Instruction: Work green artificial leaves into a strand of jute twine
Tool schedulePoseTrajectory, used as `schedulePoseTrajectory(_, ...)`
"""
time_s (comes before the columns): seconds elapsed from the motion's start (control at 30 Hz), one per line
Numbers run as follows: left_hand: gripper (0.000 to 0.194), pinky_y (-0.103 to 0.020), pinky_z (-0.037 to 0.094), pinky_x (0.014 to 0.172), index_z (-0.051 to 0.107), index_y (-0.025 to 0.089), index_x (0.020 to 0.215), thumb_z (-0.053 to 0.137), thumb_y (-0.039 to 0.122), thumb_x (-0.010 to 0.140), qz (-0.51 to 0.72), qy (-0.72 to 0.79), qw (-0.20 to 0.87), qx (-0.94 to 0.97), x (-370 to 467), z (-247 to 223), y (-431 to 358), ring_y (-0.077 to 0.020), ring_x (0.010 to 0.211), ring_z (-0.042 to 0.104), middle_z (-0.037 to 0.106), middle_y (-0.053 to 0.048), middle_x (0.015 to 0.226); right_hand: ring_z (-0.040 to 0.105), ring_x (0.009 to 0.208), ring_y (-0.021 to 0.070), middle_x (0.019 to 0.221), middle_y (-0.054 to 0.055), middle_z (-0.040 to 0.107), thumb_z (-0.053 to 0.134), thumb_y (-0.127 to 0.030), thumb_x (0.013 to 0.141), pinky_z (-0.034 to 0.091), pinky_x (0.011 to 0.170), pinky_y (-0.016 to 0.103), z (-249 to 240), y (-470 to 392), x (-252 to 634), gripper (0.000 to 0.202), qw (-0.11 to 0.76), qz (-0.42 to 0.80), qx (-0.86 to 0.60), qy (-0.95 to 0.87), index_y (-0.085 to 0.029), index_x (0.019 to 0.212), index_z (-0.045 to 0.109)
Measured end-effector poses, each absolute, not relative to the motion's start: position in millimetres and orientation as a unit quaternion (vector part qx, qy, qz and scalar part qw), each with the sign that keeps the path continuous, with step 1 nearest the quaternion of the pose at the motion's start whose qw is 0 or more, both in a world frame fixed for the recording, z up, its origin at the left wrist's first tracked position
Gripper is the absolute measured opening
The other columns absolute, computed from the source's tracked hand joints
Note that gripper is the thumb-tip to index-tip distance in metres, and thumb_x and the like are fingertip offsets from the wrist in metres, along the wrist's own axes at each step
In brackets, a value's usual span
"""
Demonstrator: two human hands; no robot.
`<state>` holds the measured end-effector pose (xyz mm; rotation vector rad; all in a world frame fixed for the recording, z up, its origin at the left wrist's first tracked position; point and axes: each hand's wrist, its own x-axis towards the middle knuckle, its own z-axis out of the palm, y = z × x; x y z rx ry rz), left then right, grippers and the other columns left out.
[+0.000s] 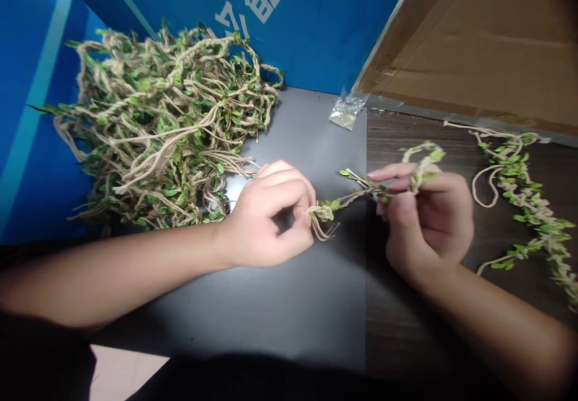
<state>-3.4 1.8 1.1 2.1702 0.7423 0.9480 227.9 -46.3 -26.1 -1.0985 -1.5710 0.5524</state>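
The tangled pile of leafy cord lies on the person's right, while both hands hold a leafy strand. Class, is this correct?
No: the head view shows the tangled pile on the person's left. The left hand and right hand do hold a leafy strand.

Probably a craft workshop: leafy twine garlands (176,118) lie heaped at the far left corner of the table (271,310).
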Motion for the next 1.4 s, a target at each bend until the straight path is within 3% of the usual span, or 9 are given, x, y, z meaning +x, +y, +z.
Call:
schedulePoseTrajectory(0.1, 0.022, -0.032, 0.046, 0.073, 0.046, 0.017, 0.065, 0.063, 0.009, 0.076, 0.388, 0.25, 0.311, 0.831, -4.3, 2.3, 0.6, -0.013, 0.07, 0.057, 0.068, -0.002, 0.073, 0.058, 0.072, 0.0169, 0.086, 0.004, 0.062, 0.068, -0.021, 0.092, 0.043, 0.059, 0.034, -23.7, -42.1, 223.5, 0.012, 0.54, 0.196, -0.519, -0.633, -0.023, 0.103, 0.064)
schedulePoseTrajectory(0.2, 0.026, -0.03, 0.048, 0.071, 0.043, 0.018, 0.065, 0.063, 0.003, 0.073, 0.386, 0.257, 0.314, 0.829, -3.7, 0.1, -0.5, -0.0123, 0.071, 0.06, 0.068, -0.001, 0.072, 0.05, 0.064, 0.0144, 0.073, -0.001, 0.053, 0.074, -0.018, 0.086, 0.036, 0.056, 0.032, -21.5, -40.2, 222.4, 0.017, 0.54, 0.172, -0.521, -0.639, -0.023, 0.086, 0.059)
schedulePoseTrajectory(0.4, 0.014, -0.027, 0.053, 0.063, 0.059, 0.016, 0.086, 0.064, 0.006, 0.079, 0.377, 0.3, 0.331, 0.811, -3.8, -4.9, -1.6, -0.0137, 0.069, 0.069, 0.073, -0.003, 0.08, 0.051, 0.073, 0.0181, 0.082, 0.001, 0.05, 0.082, -0.015, 0.072, 0.041, 0.066, 0.037, -17.6, -37.5, 223.9, 0.039, 0.637, 0.079, -0.492, -0.588, -0.025, 0.09, 0.05)
schedulePoseTrajectory(0.53, 0.012, -0.027, 0.056, 0.067, 0.062, 0.016, 0.091, 0.064, 0.007, 0.083, 0.365, 0.29, 0.331, 0.82, -4.5, -5.4, -2.7, -0.0142, 0.074, 0.073, 0.076, -0.003, 0.086, 0.05, 0.065, 0.016, 0.082, -0.001, 0.052, 0.086, -0.008, 0.06, 0.041, 0.056, 0.034, -17.4, -41.7, 228.3, 0.053, 0.649, 0.044, -0.444, -0.616, -0.027, 0.097, 0.054)
schedulePoseTrajectory(0.63, 0.011, -0.025, 0.057, 0.068, 0.063, 0.016, 0.094, 0.065, 0.008, 0.087, 0.357, 0.291, 0.334, 0.823, -4.2, -6.1, -3.5, -0.0141, 0.078, 0.074, 0.077, -0.003, 0.09, 0.056, 0.066, 0.0164, 0.08, -0.002, 0.059, 0.083, -0.009, 0.068, 0.045, 0.058, 0.035, -15.6, -45.0, 229.5, 0.045, 0.563, 0.072, -0.397, -0.721, -0.025, 0.102, 0.059)
schedulePoseTrajectory(0.8, 0.012, -0.02, 0.057, 0.065, 0.064, 0.017, 0.1, 0.065, 0.009, 0.091, 0.349, 0.273, 0.342, 0.829, -4.2, -6.2, -3.8, -0.0114, 0.08, 0.075, 0.078, -0.002, 0.096, 0.066, 0.08, 0.0181, 0.096, 0.005, 0.072, 0.08, -0.025, 0.083, 0.053, 0.07, 0.035, -12.6, -42.0, 223.7, 0.038, 0.387, 0.221, -0.381, -0.81, -0.021, 0.116, 0.061)
schedulePoseTrajectory(1.0, 0.013, -0.024, 0.062, 0.08, 0.065, 0.017, 0.102, 0.065, 0.008, 0.092, 0.346, 0.222, 0.335, 0.848, -6.1, -5.0, -3.8, -0.0131, 0.091, 0.075, 0.078, -0.003, 0.1, 0.064, 0.074, 0.0169, 0.089, 0.004, 0.074, 0.075, -0.023, 0.087, 0.052, 0.068, 0.033, -15.3, -38.2, 222.0, 0.024, 0.36, 0.252, -0.365, -0.821, -0.022, 0.109, 0.064)
schedulePoseTrajectory(1.4, 0.016, -0.022, 0.062, 0.085, 0.064, 0.019, 0.104, 0.064, 0.009, 0.092, 0.353, 0.204, 0.309, 0.859, -4.8, -4.2, -3.8, -0.0116, 0.095, 0.075, 0.078, -0.004, 0.105, 0.063, 0.072, 0.0158, 0.084, 0.004, 0.072, 0.072, -0.015, 0.086, 0.052, 0.066, 0.032, -14.4, -37.1, 221.5, 0.019, 0.369, 0.248, -0.365, -0.818, -0.021, 0.103, 0.064)
